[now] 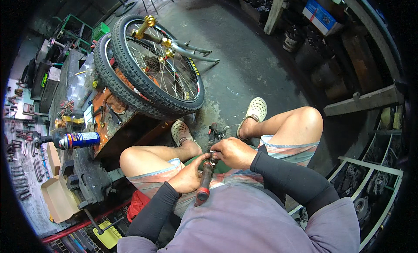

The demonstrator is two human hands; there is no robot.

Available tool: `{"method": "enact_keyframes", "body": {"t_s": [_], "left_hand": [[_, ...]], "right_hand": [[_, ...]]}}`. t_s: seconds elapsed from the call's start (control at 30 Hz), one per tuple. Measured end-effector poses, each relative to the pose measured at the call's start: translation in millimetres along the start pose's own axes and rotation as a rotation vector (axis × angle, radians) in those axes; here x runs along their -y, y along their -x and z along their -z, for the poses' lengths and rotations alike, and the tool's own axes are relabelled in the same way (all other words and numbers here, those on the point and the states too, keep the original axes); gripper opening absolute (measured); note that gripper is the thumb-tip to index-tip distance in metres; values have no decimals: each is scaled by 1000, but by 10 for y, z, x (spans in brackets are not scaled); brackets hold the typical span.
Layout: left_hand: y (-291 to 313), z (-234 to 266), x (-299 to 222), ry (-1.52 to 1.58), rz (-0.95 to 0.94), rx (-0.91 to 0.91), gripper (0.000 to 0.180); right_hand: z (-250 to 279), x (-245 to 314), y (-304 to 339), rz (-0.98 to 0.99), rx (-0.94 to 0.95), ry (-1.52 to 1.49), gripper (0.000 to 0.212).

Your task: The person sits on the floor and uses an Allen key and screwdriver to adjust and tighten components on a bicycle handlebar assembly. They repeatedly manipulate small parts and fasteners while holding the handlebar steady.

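A bicycle handlebar (207,177) lies lengthwise between my knees, its dark grip ending in a red cap close to my shirt. My left hand (186,177) is closed around the bar beside the grip, thumb along it. My right hand (235,153) is closed on the bar just beyond the left, its fingertips pinched at a small clamp-like fitting (212,152). What exactly those fingertips hold is hidden. Farther along, dark lever parts (214,132) and a thin cable stick out at the bar's far end, between my feet.
Two bicycle wheels (159,61) lean on a wooden box (124,135) ahead left, with a fork (183,50) bearing gold parts on top. A blue spray can (80,140) lies on the left bench near an open cardboard box (61,198) and hand tools. Metal shelving (370,166) stands at right.
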State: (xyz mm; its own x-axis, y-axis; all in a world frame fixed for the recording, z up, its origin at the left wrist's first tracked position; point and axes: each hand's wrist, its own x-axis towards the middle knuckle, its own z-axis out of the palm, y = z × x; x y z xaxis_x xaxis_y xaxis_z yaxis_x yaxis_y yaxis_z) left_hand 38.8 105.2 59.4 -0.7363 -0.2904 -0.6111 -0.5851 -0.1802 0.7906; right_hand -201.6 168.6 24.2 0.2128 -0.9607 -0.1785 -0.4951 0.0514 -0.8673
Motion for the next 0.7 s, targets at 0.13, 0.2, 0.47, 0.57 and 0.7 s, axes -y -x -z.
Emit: {"method": "enact_keyframes", "body": {"t_s": [0.13,0.2,0.47,0.57,0.7], "left_hand": [[-49,138,344,101,69,3,81],[-96,175,214,273,285,-16,62],[-293,-83,37,-345,-52,-237,41],[-385,-21,-186,-121,176,-29,33],[-590,-67,206,-30,55,21,23]], "right_hand": [[24,50,29,-50,86,3,24],[7,27,84,-76,88,-10,24],[-93,70,309,-200,27,-120,29],[-190,61,396,-241,-32,-140,31],[-309,84,528,-283,-158,-199,24]]}}
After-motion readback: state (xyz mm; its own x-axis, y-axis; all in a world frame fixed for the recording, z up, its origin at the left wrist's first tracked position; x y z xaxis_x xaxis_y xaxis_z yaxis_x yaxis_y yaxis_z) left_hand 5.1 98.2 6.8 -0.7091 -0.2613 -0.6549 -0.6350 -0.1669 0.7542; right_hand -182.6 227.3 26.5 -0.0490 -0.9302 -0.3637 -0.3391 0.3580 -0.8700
